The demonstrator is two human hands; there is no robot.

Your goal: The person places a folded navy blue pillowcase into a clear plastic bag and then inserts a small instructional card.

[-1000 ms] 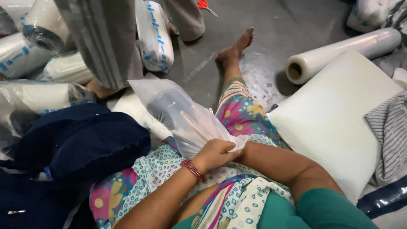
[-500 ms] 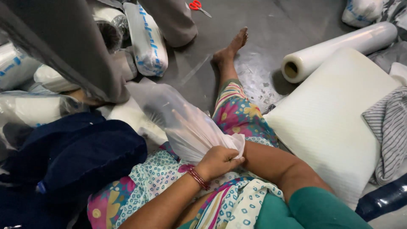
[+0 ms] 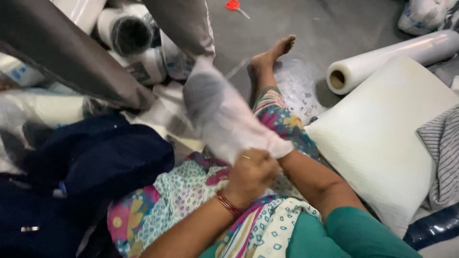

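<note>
— So, nearest the camera, what did the hands have?
— The left hand (image 3: 251, 174), a red bangle at its wrist, was closed in a fist on the gathered end of a clear plastic bag (image 3: 224, 114), fingers pressed together around it. The right hand was hidden behind the left one and the bag; its forearm ran in from the green sleeve (image 3: 354, 234), so whether its fingers were shut could not be told.
— And where was the bag?
— Above the person's lap, over the floral-trousered leg (image 3: 282, 119), stretching up and away from the fist, blurred, with something grey showing through it.
— What lay beside the lap?
— To the left, a dark navy bundle of cloth (image 3: 95, 162). To the right, a large white pillow (image 3: 382, 138) on the floor, with striped grey fabric (image 3: 444, 153) at its far edge.
— Farther out?
— A bare foot (image 3: 272, 55) on the grey floor (image 3: 334, 28), a roll of clear film (image 3: 392, 59) beyond the pillow, wrapped white rolls (image 3: 129, 36) stacked at the upper left, and small red scissors (image 3: 234, 5) at the far top.
</note>
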